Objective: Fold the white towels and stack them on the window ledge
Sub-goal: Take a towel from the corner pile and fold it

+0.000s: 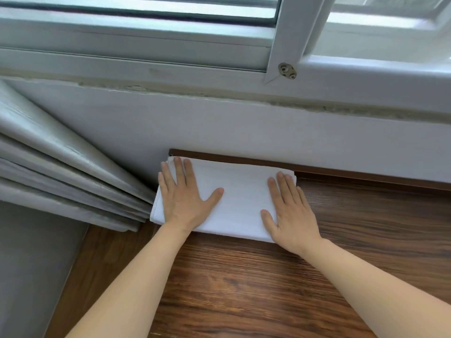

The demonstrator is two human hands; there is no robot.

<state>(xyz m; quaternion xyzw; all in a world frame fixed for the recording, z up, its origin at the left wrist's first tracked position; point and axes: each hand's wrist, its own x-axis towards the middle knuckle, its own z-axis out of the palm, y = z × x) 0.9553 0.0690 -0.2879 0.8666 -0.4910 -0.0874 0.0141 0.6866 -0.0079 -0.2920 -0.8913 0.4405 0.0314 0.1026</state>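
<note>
Left hand (pixel 181 198) and right hand (pixel 290 211) flat, fingers (pixel 179 170) spread, gripping nothing. Folded towel (pixel 240 198) directly beneath on ledge (pixel 366 228), long axis spanning palm to palm.

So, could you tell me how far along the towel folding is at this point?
Done: a folded white towel lies on the wooden ledge, against the wall. In hand: the left hand and right hand press flat on it, palms down. Left: no other towels are in view, so I cannot tell how many remain.
</note>
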